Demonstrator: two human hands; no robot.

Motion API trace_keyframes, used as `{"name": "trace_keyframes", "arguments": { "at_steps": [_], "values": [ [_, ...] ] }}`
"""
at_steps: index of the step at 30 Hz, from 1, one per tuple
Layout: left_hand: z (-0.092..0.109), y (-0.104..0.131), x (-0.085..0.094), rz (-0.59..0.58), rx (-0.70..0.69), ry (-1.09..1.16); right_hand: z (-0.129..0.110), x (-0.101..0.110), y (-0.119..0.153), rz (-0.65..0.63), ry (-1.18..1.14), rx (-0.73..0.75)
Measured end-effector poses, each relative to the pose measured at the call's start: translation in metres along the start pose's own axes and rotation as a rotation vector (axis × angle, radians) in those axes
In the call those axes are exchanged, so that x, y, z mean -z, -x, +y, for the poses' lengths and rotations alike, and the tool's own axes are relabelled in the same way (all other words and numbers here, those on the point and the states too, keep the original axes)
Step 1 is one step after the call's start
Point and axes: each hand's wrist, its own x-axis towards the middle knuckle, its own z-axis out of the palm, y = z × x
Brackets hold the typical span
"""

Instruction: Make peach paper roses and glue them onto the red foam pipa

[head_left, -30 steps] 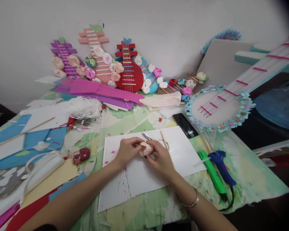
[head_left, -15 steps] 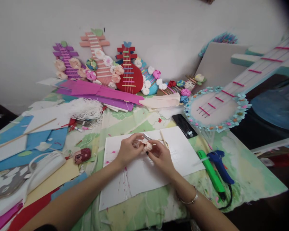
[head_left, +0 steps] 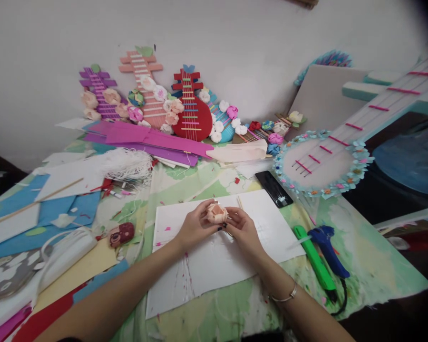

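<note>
A small peach-coloured paper flower (head_left: 217,213) is held between both hands, over a white board (head_left: 207,270) on the table. My left hand (head_left: 197,227) has its fingers round the flower's left side, with the thumb below it. My right hand (head_left: 243,231) pinches the flower's right edge; its dark-nailed fingertips touch the petals. Part of something metallic shows under the right fingers, too hidden to make out. Thin pink-and-white strings (head_left: 186,273) lie on the board near my left wrist.
A green cutter (head_left: 314,263) and blue glue gun (head_left: 330,251) lie at the right, a black phone (head_left: 274,189) behind the board. Decorated paper instruments, one red (head_left: 192,116), lean on the wall. White yarn (head_left: 126,164) and coloured sheets lie left; a large flower-rimmed instrument (head_left: 321,164) stands right.
The flower has turned and now shows more fully between my fingers. The scissors-like metal tool at my right hand is now mostly hidden under the fingers. The view has tilted slightly.
</note>
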Motion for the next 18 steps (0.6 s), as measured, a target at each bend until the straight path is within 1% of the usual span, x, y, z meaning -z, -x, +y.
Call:
{"name": "trace_keyframes", "arguments": {
  "at_steps": [3,5,7,9,11,15,18],
  "values": [
    [-0.0036,0.0013,-0.0003,0.033,-0.068,-0.183,0.0012,-0.0002,-0.0001,-0.012,-0.013,-0.004],
    [-0.0027,0.0029,-0.0003,0.023,-0.119,-0.282,0.0016,-0.0001,-0.0003,-0.018,-0.009,-0.014],
    [-0.0002,0.0045,-0.0004,0.004,-0.155,-0.316,0.0018,0.0002,-0.0005,-0.015,0.002,-0.029],
    [0.002,0.0055,-0.0005,-0.012,-0.165,-0.302,0.0021,0.0004,-0.0005,-0.004,0.002,-0.043],
    [0.0023,0.0056,-0.0005,-0.003,-0.146,-0.269,0.0022,0.0004,-0.0004,-0.002,0.0,-0.051],
    [-0.003,0.0033,0.0004,0.063,-0.065,-0.193,0.0018,0.0006,0.0004,0.009,0.073,-0.031],
    [-0.0055,0.0008,0.0013,0.057,-0.004,-0.127,0.0019,0.0012,0.0007,0.023,0.135,-0.018]
  ]
}}
